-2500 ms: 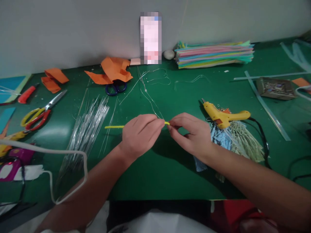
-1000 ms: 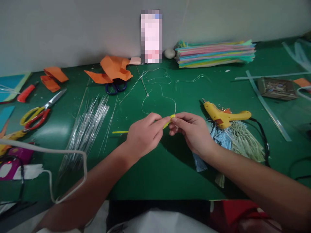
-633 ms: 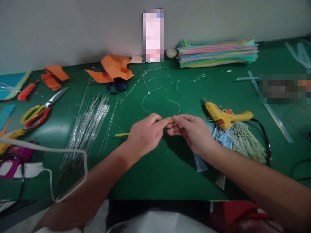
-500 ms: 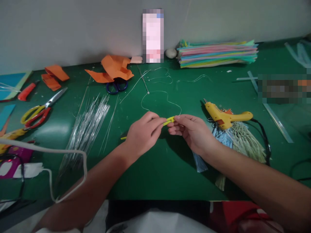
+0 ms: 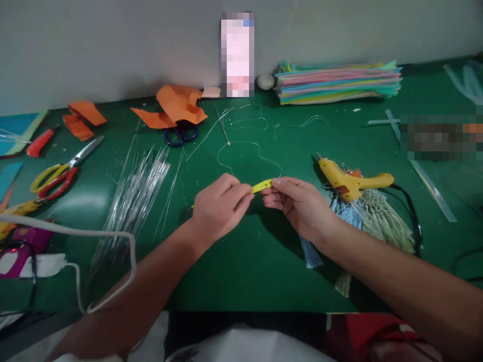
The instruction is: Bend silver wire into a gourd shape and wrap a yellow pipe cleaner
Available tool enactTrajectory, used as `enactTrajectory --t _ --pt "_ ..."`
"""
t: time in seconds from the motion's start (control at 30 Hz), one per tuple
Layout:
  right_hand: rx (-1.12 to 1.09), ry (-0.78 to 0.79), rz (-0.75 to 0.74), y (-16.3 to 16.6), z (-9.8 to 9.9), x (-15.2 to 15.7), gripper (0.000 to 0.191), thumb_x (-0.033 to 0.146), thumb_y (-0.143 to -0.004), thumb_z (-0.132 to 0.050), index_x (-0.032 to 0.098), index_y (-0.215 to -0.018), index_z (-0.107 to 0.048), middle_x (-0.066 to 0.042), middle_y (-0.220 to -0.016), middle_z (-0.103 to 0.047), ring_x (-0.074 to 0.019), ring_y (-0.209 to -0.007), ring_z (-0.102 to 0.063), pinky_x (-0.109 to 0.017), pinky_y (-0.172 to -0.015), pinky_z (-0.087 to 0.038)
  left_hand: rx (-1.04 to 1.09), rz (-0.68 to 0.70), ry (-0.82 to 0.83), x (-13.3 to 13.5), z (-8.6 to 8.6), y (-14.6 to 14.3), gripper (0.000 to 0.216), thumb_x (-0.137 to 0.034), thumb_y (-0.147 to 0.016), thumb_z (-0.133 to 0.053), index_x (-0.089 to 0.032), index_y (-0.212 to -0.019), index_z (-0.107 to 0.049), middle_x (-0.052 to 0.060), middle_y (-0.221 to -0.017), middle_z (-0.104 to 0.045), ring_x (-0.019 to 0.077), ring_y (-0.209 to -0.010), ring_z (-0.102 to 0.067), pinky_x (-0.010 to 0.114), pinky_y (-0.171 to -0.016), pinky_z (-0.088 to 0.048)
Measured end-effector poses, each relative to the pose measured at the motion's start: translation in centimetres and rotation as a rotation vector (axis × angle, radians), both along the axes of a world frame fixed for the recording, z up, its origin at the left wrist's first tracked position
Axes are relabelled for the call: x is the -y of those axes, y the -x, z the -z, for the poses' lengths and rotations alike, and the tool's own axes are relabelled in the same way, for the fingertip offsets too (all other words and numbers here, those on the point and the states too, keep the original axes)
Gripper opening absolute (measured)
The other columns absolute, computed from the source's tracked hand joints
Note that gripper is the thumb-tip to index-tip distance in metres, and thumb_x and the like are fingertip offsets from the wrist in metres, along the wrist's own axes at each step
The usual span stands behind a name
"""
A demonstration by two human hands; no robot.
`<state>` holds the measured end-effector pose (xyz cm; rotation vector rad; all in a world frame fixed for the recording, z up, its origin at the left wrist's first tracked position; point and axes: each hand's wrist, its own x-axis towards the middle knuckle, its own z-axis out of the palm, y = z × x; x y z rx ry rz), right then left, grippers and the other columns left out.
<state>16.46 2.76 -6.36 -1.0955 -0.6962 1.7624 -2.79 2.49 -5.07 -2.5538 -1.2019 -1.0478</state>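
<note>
Between my hands a narrow yellow strip [image 5: 261, 186] is held above the green table. Its right end looks looped or folded over. My left hand [image 5: 221, 201] pinches the strip's left part between thumb and fingers, and a small bit of yellow shows beyond the hand's left side. My right hand [image 5: 302, 203] grips the folded end with thumb and forefinger, the other fingers curled beneath. A thin clear thread [image 5: 260, 147] lies in a loose curve just behind the hands, with one end running near my right fingertips; whether it is held I cannot tell.
A yellow glue gun [image 5: 349, 182] rests on tassels [image 5: 385, 213] at right. Scissors [image 5: 68, 168] and a bundle of thin wires [image 5: 136, 196] lie left. Coloured strips [image 5: 337, 85], orange paper [image 5: 181, 105] and a blurred upright panel [image 5: 237, 55] are at the back.
My left hand has slid slightly left along the strip, so a longer piece shows between the hands. Less of its tail shows at the left. My right hand has barely moved.
</note>
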Motion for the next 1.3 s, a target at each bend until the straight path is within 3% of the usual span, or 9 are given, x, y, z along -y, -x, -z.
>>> enactTrajectory --t 0.33,0.67,0.8,0.9,1.0,1.1,1.17,1.23,1.3 --pt "-0.078 0.022 -0.012 0.1 -0.3 0.1 0.014 0.031 -0.076 -0.077 0.018 -0.077 -0.071 -0.001 -0.074 -0.074 -0.0092 -0.06 -0.068 -0.019 -0.063 -0.059 -0.038 0.001 -0.086 -0.3 0.1 0.2 0.007 -0.02 -0.089 -0.064 -0.019 -0.091 -0.07 0.0 -0.075 -0.062 0.0108 -0.066 -0.059 0.021 -0.054 -0.042" --pt "-0.088 -0.007 -0.008 0.2 -0.2 0.1 0.016 0.031 -0.074 -0.078 0.018 -0.076 -0.07 -0.002 -0.073 -0.074 -0.0101 -0.057 -0.067 -0.021 -0.06 -0.058 -0.119 0.084 -0.169 -0.7 -0.5 0.8 0.01 -0.011 -0.088 -0.062 -0.016 -0.095 -0.067 0.002 -0.086 -0.074 0.0134 -0.07 -0.066 0.025 -0.061 -0.049" --pt "0.044 -0.08 -0.013 0.3 -0.4 0.2 0.022 0.037 -0.075 -0.077 0.017 -0.074 -0.069 -0.004 -0.071 -0.073 -0.0119 -0.056 -0.066 -0.025 -0.06 -0.056 -0.12 0.097 -0.15 -0.6 -0.6 0.8 0.01 -0.011 -0.089 -0.059 -0.016 -0.095 -0.066 0.002 -0.088 -0.074 0.0118 -0.07 -0.067 0.024 -0.06 -0.049" --pt "0.25 -0.167 0.033 0.1 -0.7 0.5 0.027 0.042 -0.078 -0.074 0.018 -0.068 -0.067 -0.001 -0.06 -0.065 -0.0111 -0.049 -0.059 -0.025 -0.05 -0.05 -0.091 0.099 -0.139 -0.6 -0.5 0.9 0.01 -0.01 -0.09 -0.059 -0.015 -0.095 -0.066 0.003 -0.088 -0.074 0.012 -0.07 -0.067 0.023 -0.06 -0.049" --pt "0.578 -0.48 0.155 -0.5 -1.2 0.7 0.025 0.04 -0.082 -0.071 0.021 -0.067 -0.063 0.002 -0.056 -0.058 -0.0118 -0.049 -0.054 -0.027 -0.046 -0.045 -0.067 0.115 -0.131 -0.6 -0.4 1.1 0.01 -0.009 -0.089 -0.059 -0.014 -0.094 -0.065 0.004 -0.087 -0.073 0.013 -0.073 -0.067 0.023 -0.061 -0.051" --pt "1.027 -1.111 0.244 -1.1 -1.7 0.4 0.011 0.031 -0.08 -0.073 0.022 -0.08 -0.066 -0.004 -0.079 -0.071 -0.0197 -0.075 -0.066 -0.036 -0.068 -0.053 -0.077 0.135 -0.119 -0.6 -0.5 1.3 0.01 -0.01 -0.089 -0.06 -0.014 -0.095 -0.065 0.004 -0.087 -0.072 0.0133 -0.074 -0.067 0.023 -0.063 -0.052" --pt "1.252 -1.454 0.182 -1.5 -1.7 0.0 0.018 0.028 -0.08 -0.074 0.022 -0.095 -0.067 -0.007 -0.098 -0.074 -0.0248 -0.093 -0.067 -0.041 -0.081 -0.052 -0.08 0.139 -0.116 -0.6 -0.6 1.5 0.009 -0.011 -0.089 -0.06 -0.015 -0.095 -0.066 0.004 -0.087 -0.072 0.0131 -0.074 -0.067 0.023 -0.064 -0.052" --pt "1.372 -1.596 0.107 -1.6 -1.5 -0.4 0.025 0.025 -0.082 -0.072 0.02 -0.105 -0.065 -0.007 -0.102 -0.074 -0.0248 -0.096 -0.067 -0.04 -0.082 -0.051 -0.069 0.145 -0.116 -0.6 -0.7 1.7 0.009 -0.011 -0.089 -0.06 -0.016 -0.094 -0.066 0.003 -0.087 -0.072 0.0131 -0.075 -0.067 0.023 -0.065 -0.053" --pt "1.4 -1.631 0.071 -1.6 -1.3 -0.7 0.023 0.023 -0.084 -0.069 0.02 -0.107 -0.064 -0.005 -0.097 -0.074 -0.0224 -0.092 -0.067 -0.037 -0.079 -0.05 -0.053 0.164 -0.113 -0.5 -0.9 1.9 0.009 -0.01 -0.089 -0.06 -0.015 -0.093 -0.066 0.004 -0.086 -0.072 0.0135 -0.075 -0.067 0.024 -0.066 -0.054"
